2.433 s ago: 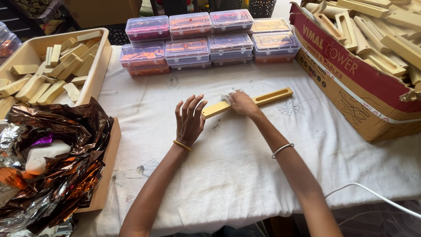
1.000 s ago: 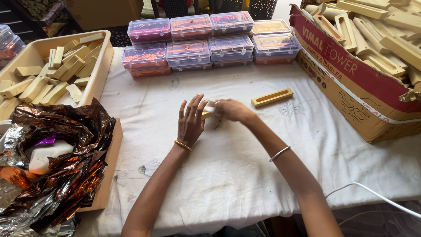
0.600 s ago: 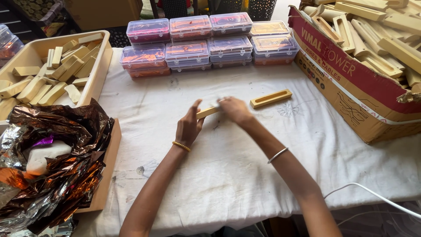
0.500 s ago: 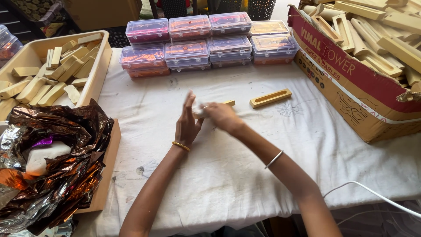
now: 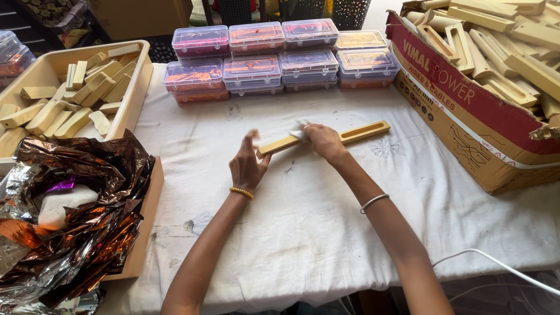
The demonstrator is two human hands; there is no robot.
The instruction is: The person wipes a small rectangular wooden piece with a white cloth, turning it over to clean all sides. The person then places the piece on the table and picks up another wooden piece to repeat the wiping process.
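— Start at the far left of the hands. What lies there?

— A heap of crumpled copper-coloured foil (image 5: 76, 221) with a white block (image 5: 61, 204) nested in it, well to the left of the left hand (image 5: 248, 166). Above that, further away from the person, stands a cream tray (image 5: 137, 93) filled with short pale wooden pieces (image 5: 70, 96).

— And the left hand itself?

— It stands edge-up on the white cloth of the surface (image 5: 303, 221), fingers loosely curled and blurred, steadying the near left end of a long yellow wooden strip (image 5: 324, 137). Whether it pinches the strip or only props it, I cannot tell. A gold bangle (image 5: 241, 192) sits on that wrist.

— The strip, where does it lie?

— Flat on the surface, running from the left hand up and to the right, a long slot showing in its right half beyond the right hand (image 5: 324, 142).

— What is the right hand doing?

— It is closed over a small white cloth (image 5: 300, 132), pressing it onto the middle of the strip. A silver bangle (image 5: 373, 202) is on that forearm.

— Beyond the hands?

— Two rows of stacked clear plastic boxes (image 5: 280, 55) with coloured contents. To the right of the right hand, a large open cardboard box (image 5: 466, 116) piled with more slotted wooden strips (image 5: 501, 46). A white cable (image 5: 496, 265) crosses the near right corner.
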